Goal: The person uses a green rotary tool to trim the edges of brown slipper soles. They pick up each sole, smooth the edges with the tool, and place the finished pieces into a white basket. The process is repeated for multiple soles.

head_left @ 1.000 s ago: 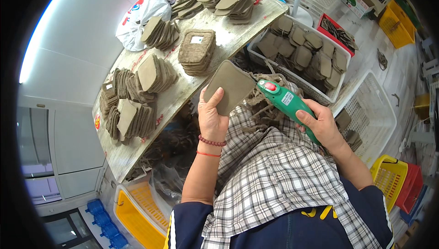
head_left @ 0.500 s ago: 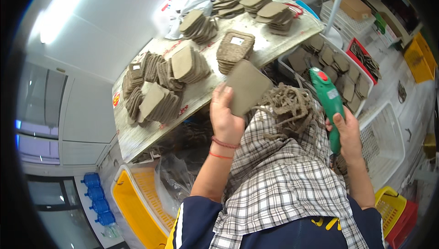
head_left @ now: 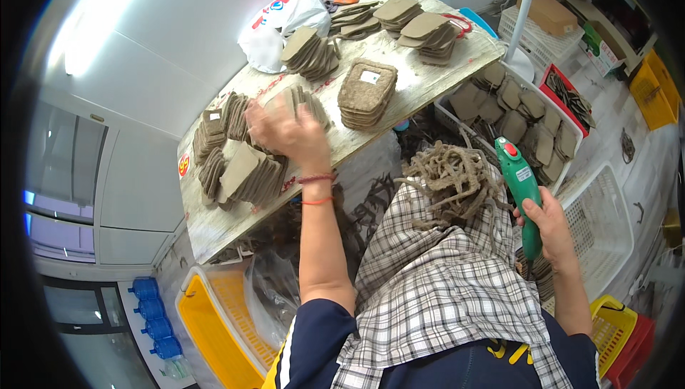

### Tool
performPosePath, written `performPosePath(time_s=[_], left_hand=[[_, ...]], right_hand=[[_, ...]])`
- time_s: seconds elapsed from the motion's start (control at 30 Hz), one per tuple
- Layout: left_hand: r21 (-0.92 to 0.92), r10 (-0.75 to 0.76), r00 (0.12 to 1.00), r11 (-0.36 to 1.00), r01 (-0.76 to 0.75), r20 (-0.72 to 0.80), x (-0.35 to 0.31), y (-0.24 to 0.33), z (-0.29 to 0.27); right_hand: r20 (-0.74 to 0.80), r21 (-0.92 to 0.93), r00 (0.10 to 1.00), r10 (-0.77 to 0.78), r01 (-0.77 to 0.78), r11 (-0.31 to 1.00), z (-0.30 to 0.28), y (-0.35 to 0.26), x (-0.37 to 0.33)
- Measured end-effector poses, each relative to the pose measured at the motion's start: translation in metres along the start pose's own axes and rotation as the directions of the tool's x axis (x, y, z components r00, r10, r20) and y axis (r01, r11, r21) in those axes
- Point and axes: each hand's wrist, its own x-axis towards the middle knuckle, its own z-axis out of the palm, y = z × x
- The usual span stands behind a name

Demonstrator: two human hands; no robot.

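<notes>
My left hand (head_left: pixel 289 132) reaches over a stack of thin taupe pads (head_left: pixel 314 107) on the left part of the table. Motion smears its fingers, so whether a pad is in them cannot be made out. In my right hand (head_left: pixel 551 228) is a green handheld power tool (head_left: pixel 519 178) with a red button, its head pointing up and away from me. A tangle of brown-grey trimmed strips (head_left: pixel 457 182) lies on the checked apron (head_left: pixel 442 282) over my lap, just left of the tool.
Several more pad stacks (head_left: pixel 367 93) stand on the worn table (head_left: pixel 421 82), beside a white plastic bag (head_left: pixel 282 28). To the right are a crate of pads (head_left: pixel 517 103), a red tray (head_left: pixel 567 96) and a white basket (head_left: pixel 603 225). A yellow basket (head_left: pixel 214 325) sits at lower left.
My left hand has swung left from above my lap to the table stack, and the pad it held no longer shows in it. My right hand keeps the tool, slightly lower.
</notes>
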Motion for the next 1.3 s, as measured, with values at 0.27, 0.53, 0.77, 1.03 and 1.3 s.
performPosePath(time_s=[0.27,0.53,0.77,1.03,1.3], left_hand=[[-0.24,0.26,0.762,0.961,-0.141,0.593,-0.008,0.062,0.029],[-0.245,0.416,0.682,0.909,-0.338,0.602,0.009,0.061,0.032],[-0.837,-0.115,0.888,0.301,0.458,0.445,0.03,0.033,0.003],[-0.341,-0.102,0.447,-0.798,0.496,0.889,-0.044,0.1,-0.037],[-0.131,0.038,0.369,-0.898,0.421,0.929,-0.066,0.143,-0.04]], right_hand=[[-0.059,-0.069,0.998,-0.024,0.02,0.997,0.013,0.012,0.002],[-0.049,-0.121,0.998,-0.034,0.028,0.992,0.014,0.017,0.008],[-0.002,-0.131,0.995,-0.101,0.1,0.986,0.029,0.002,0.01],[0.009,-0.165,0.98,-0.198,0.197,0.966,0.055,-0.014,0.009],[-0.07,-0.165,0.974,-0.218,0.204,0.965,0.06,-0.013,-0.002]])
